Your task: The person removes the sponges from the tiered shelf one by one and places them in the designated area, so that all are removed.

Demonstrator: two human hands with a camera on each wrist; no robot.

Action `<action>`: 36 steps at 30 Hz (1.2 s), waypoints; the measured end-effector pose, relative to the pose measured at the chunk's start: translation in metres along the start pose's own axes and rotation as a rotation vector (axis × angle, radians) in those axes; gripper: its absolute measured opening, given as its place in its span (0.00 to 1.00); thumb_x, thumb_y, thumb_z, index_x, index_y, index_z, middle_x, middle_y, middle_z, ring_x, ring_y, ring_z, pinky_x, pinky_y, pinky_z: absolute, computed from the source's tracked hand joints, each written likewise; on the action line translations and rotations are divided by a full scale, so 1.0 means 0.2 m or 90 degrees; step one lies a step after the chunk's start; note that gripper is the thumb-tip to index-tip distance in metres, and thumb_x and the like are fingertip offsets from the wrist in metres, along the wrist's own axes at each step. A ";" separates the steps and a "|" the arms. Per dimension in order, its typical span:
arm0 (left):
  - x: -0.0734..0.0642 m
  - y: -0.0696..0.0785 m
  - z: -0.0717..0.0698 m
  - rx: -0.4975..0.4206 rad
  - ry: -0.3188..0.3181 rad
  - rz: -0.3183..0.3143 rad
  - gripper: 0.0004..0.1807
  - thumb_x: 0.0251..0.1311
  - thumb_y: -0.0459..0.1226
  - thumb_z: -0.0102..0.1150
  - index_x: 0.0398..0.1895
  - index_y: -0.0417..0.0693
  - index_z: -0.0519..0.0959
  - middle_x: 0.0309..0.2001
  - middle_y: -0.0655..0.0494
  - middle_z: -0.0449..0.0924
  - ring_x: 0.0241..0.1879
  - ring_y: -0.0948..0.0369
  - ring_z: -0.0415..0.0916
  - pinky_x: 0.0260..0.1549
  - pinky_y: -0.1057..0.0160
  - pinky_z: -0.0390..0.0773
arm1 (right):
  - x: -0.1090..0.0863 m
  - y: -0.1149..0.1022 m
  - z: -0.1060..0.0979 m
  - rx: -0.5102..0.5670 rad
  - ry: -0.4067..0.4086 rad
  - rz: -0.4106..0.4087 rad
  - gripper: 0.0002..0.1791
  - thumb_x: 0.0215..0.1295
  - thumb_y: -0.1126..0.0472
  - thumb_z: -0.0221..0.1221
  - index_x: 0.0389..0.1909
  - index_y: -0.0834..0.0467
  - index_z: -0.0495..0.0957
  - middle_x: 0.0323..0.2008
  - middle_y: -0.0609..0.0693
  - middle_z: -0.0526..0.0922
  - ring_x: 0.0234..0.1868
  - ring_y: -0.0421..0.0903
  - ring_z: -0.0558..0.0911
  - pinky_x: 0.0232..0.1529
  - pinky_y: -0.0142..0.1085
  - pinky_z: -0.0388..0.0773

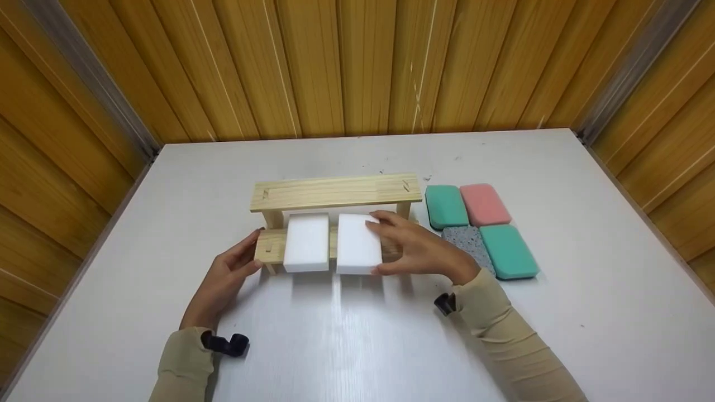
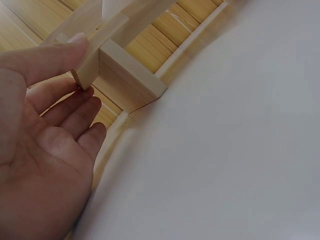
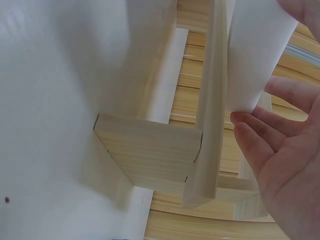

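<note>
- A person's right hand (image 1: 416, 245) grasps a smooth white block (image 1: 356, 245), long axis running front to back across the pale wooden rack's (image 1: 335, 193) lower step (image 1: 270, 247).
- The left hand (image 1: 228, 273) grips that step's end.
- A matching rectangular block (image 1: 307, 241) lies parallel.

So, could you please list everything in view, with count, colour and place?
Rack: 1, pale wood, mid-table
White blocks: 2, white, one on the rack's lower step, one gripped just right of it
Green sponges: 2, green, right of the rack
Pink sponge: 1, pink, far right of that group
Grey block: 1, speckled grey, between the green sponges
Table: 1, white, beneath everything
Walls: 3, yellow-brown, behind and both sides
Posts: 2, grey, far corners
Sleeves: 2, beige, on both arms
Wrist devices: 2, black, at the cuffs
Left hand: 1, gripping the rack's left end
Right hand: 1, holding the right white block
</note>
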State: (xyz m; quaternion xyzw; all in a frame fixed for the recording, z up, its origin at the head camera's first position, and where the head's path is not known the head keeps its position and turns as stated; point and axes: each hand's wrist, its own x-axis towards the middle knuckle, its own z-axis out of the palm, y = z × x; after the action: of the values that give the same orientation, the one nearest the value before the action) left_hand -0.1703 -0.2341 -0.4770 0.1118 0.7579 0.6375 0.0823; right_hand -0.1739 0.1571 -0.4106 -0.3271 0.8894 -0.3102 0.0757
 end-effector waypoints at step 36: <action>0.00 0.00 0.00 -0.020 -0.003 0.008 0.40 0.63 0.36 0.60 0.75 0.44 0.53 0.76 0.51 0.49 0.75 0.54 0.49 0.62 0.79 0.63 | -0.18 0.06 -0.10 0.008 0.009 -0.020 0.46 0.53 0.37 0.66 0.71 0.50 0.62 0.75 0.46 0.55 0.72 0.51 0.61 0.64 0.50 0.71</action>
State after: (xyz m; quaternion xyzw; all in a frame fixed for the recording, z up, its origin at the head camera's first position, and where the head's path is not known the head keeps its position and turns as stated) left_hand -0.1704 -0.2343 -0.4769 0.1167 0.7469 0.6495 0.0819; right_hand -0.1591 0.1974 -0.4042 -0.3384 0.8827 -0.3193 0.0669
